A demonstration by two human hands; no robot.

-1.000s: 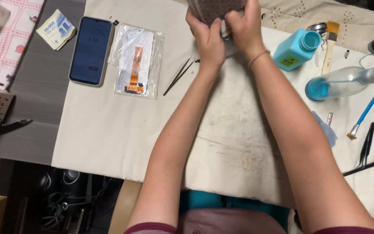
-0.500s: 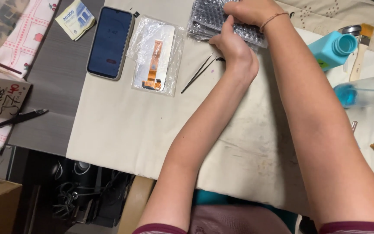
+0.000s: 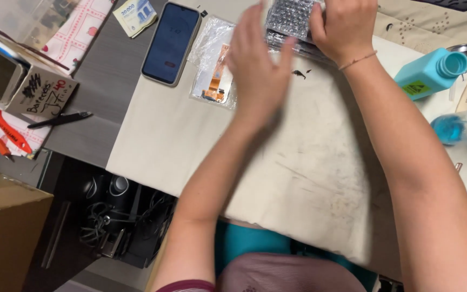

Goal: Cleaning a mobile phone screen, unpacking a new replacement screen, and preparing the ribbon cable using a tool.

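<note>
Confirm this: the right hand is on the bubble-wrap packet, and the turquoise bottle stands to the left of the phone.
Not quite. The head view shows the turquoise bottle far right of the phone, beyond both arms. The right hand is indeed on the bubble-wrap packet.

The left hand [image 3: 258,70] now lifts off the bubble-wrap pack [image 3: 293,21] and hangs open, blurred, over the plastic bag [image 3: 212,70]. The right hand [image 3: 344,27] now grips the pack alone, shifted toward its right side.
</note>
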